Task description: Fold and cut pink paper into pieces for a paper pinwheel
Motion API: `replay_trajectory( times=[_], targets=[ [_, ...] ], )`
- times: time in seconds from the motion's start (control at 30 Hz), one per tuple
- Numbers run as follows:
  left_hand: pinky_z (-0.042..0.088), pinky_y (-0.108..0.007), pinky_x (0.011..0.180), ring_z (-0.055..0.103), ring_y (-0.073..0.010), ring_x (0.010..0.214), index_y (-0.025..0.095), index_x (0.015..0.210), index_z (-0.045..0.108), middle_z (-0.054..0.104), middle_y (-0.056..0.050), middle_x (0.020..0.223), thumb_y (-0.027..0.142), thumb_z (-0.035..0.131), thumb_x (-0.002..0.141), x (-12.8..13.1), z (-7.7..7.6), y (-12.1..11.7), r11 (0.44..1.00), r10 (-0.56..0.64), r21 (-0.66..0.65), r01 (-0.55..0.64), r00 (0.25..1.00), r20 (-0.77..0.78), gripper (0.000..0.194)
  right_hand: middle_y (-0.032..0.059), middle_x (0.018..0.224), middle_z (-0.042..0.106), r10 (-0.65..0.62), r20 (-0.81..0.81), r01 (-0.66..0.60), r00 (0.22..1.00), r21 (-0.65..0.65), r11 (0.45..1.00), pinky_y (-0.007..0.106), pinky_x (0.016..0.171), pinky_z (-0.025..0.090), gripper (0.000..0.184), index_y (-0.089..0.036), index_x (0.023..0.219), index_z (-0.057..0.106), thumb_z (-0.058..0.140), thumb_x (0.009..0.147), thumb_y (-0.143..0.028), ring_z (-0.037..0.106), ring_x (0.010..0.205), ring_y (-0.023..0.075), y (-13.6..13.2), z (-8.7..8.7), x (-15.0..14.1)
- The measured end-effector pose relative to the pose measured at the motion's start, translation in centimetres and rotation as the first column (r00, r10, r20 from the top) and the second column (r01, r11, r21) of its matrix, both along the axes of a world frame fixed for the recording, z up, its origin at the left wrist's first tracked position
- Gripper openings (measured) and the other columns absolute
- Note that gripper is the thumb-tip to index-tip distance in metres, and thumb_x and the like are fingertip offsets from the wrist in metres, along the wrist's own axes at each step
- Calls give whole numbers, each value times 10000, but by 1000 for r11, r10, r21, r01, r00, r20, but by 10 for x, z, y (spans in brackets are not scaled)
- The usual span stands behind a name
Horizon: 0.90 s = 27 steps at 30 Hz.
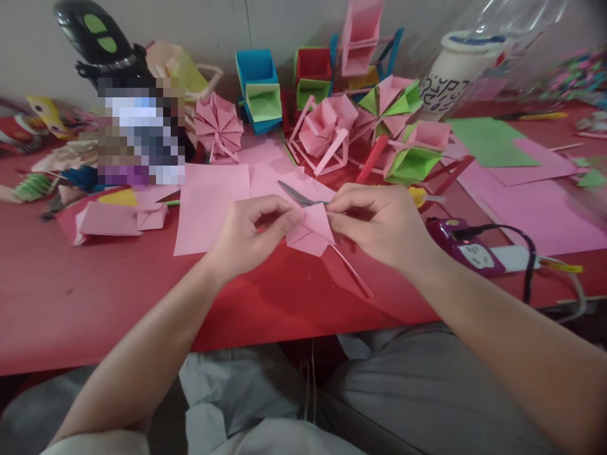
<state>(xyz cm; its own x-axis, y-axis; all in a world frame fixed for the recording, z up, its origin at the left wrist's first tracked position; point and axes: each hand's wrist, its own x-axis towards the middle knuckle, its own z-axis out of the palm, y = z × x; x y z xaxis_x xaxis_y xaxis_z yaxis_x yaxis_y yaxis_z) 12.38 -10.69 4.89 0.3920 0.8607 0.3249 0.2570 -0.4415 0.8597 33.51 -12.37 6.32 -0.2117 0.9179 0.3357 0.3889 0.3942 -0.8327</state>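
Observation:
Between my two hands is a folded piece of pink paper (310, 235), held just above the red tabletop (227, 316). My left hand (258, 230) pinches its left edge between thumb and fingers. On the other side, my right hand (374, 218) is closed at the paper's upper right corner, thumb against forefinger. Scissor blades (294, 193) lie just behind the paper and point to the upper left; their handles are hidden by my right hand. A thin paper strip (351, 272) lies below the paper, slanting down to the right.
Several folded paper models, among them a pink fan-shaped one (219, 126) and a blue box (257, 69), line the back. A pink sheet (211, 208) lies at left. A purple power adapter (467, 246) with cables sits at right, before a green sheet (493, 140) and a white cup (448, 76).

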Motion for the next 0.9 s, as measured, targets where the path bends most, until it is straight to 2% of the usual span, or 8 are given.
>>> replay_trajectory(
  times=[0.13,0.3,0.43,0.53,0.63,0.7,0.8,0.9],
  targets=[
    [433,-259,549,572,-135,584,189,717,697,655,3,627,376,662,892,3,-4,1,995,92,27,-92,996,15,259,-11,683,659,1,11,-1,1000,16,1000,285,602,460,160,-206,669,693,682,809,-129,585,631,127,-1,-2,-3],
    [471,-265,609,625,-151,672,187,766,720,706,-11,722,317,670,884,7,-9,2,990,142,-9,-142,985,96,182,-5,695,672,2,6,-1,1000,-60,998,285,624,472,123,-192,697,702,681,812,-150,601,649,133,-1,-4,-5],
    [494,-265,660,640,-153,721,177,782,723,725,-27,779,333,663,890,9,-10,2,987,157,-47,-152,980,124,200,5,716,700,-22,3,23,1000,-119,993,290,641,478,93,-181,721,719,692,809,-189,627,669,146,-2,-4,-5],
    [500,-263,661,647,-159,740,170,821,734,733,-41,818,378,678,878,9,-8,1,986,127,-128,-109,982,142,223,1,713,708,-28,3,28,1000,-133,991,288,646,479,86,-182,719,722,697,800,-190,634,675,148,-2,-4,-5],
    [487,-257,618,640,-163,727,171,863,753,731,-46,831,419,730,830,9,-7,1,977,12,-211,14,993,120,251,-7,684,693,6,-4,-6,1000,-140,990,288,640,481,93,-188,713,716,694,803,-194,626,654,143,-2,-8,-6],
    [453,-247,566,608,-145,664,173,855,760,711,-33,773,426,750,810,8,-7,2,972,-21,-232,45,994,108,257,-8,679,684,7,-52,-15,999,-155,988,290,630,490,65,-190,745,702,706,804,-216,626,638,142,-1,-11,-6],
    [378,-234,487,529,-108,552,181,888,766,667,-7,682,421,751,812,8,-11,4,968,61,-248,-24,988,142,252,2,728,687,-64,-156,36,986,-175,984,290,621,508,144,-190,811,657,764,778,-280,640,660,150,0,-14,-8],
    [348,-228,460,495,-99,532,185,885,762,647,-2,665,413,751,813,8,-13,6,964,170,-236,-123,967,188,240,26,815,708,-106,-170,75,980,-184,980,293,660,522,202,-188,861,660,754,809,-360,654,722,157,0,-15,-8]
  ],
)
